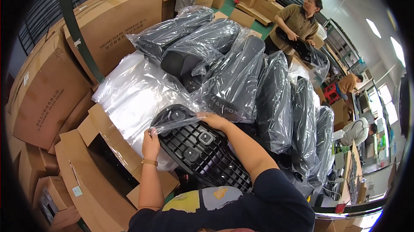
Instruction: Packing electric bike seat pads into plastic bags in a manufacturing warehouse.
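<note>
Close to my body lies a long black seat [200, 143], its ribbed plastic underside facing up. A clear plastic bag [179, 122] covers its far end. My left hand [151, 145] pinches the bag's edge at the left side of the seat. On the other side, my right hand [213, 121] has its fingers closed on the same edge, which stretches between both hands. Beyond the seat, a stack of flat clear bags [138, 89] lies spread out and shiny. Several bagged black seats [235, 81] lie past my right hand.
More bagged seats [276, 102] lean in a row to the right. An opened carton [92, 180] stands at the lower left, with large cartons [116, 27] behind it. A dark metal post [75, 29] rises at the left. A co-worker [297, 25] holds a black seat at the far right.
</note>
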Available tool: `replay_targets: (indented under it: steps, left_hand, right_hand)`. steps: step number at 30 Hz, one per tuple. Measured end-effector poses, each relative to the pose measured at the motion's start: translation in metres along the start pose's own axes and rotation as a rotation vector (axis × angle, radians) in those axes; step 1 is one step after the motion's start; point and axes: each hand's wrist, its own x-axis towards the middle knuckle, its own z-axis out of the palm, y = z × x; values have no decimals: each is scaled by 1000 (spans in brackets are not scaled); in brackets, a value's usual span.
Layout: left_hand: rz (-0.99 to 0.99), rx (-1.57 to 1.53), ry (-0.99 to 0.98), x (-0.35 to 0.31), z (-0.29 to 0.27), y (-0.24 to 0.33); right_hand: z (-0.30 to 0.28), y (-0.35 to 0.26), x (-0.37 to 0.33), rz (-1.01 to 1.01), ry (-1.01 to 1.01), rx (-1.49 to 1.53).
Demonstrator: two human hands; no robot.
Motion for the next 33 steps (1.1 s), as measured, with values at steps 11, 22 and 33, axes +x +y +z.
replay_targets:
  steps: [11,22,33]
  left_hand:
    - [-45,-683,-19,18,21,-32]
    - [55,507,-10,-74,-30,36]
    - [653,6,82,-93,-13,54]
  right_hand:
    - [9,-22,10,218,87,115]
    - [24,17,-91,253,298,579]
    - [50,53,-378,803,278,145]
